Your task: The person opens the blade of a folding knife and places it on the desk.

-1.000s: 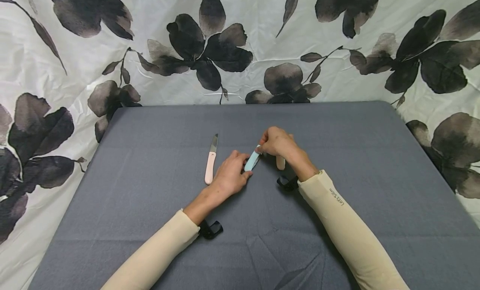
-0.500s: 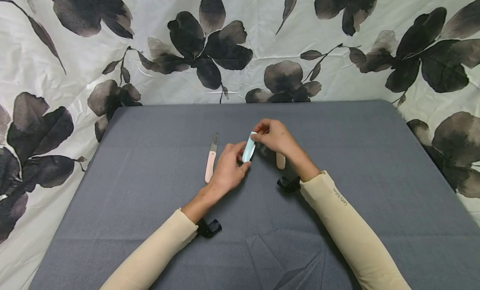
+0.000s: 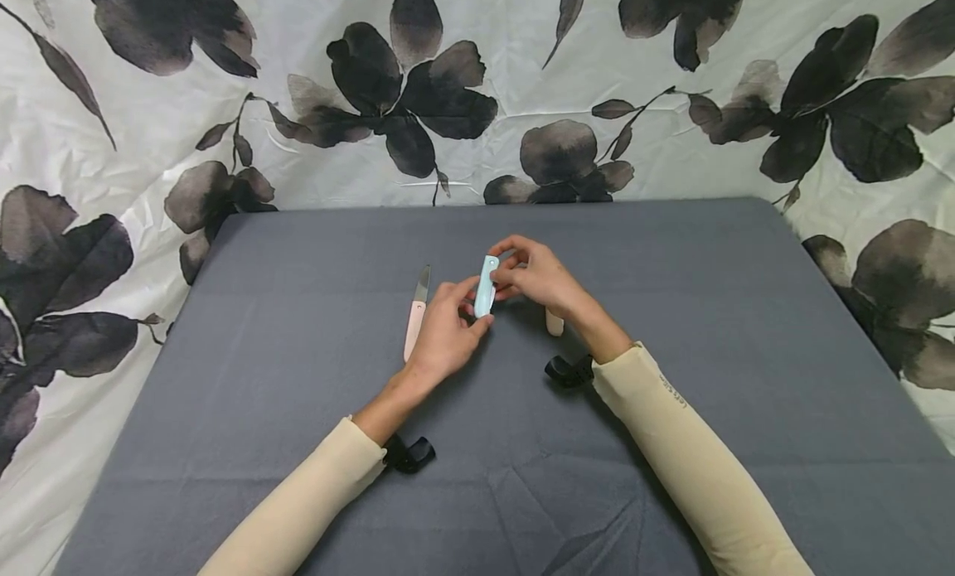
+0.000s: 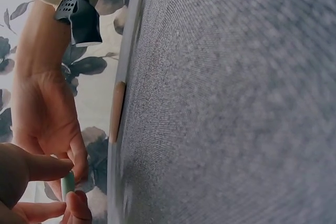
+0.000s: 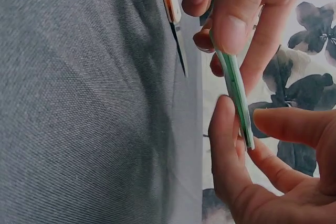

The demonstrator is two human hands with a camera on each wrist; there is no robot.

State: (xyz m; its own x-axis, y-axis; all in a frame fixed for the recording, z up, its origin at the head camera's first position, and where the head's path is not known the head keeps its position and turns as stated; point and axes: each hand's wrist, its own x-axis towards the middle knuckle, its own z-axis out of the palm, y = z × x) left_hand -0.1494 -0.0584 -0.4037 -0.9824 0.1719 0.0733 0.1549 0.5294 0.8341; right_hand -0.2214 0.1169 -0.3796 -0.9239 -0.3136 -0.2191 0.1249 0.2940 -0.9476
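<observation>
A light blue folding knife (image 3: 486, 288), its blade folded in, is held above the table between both hands. The left hand (image 3: 446, 331) pinches its lower end between thumb and fingers. At the upper end, the right hand (image 3: 540, 276) grips it with thumb and fingers. In the right wrist view the greenish handle (image 5: 234, 90) is seen edge-on, with fingers at both ends. Left of the left hand lies an unfolded knife with a pink handle (image 3: 414, 327), blade pointing away. A pale handle (image 3: 555, 322) lies partly hidden under the right hand.
A grey cloth covers the table (image 3: 634, 253). Behind it hangs a white sheet with dark flowers (image 3: 559, 157). Black straps (image 3: 410, 456) with camera mounts sit at both wrists. The cloth has creases near the front.
Both hands have raised the light blue knife and moved it slightly left and away from the person. It has turned more upright in the head view. The other items stay where they were.
</observation>
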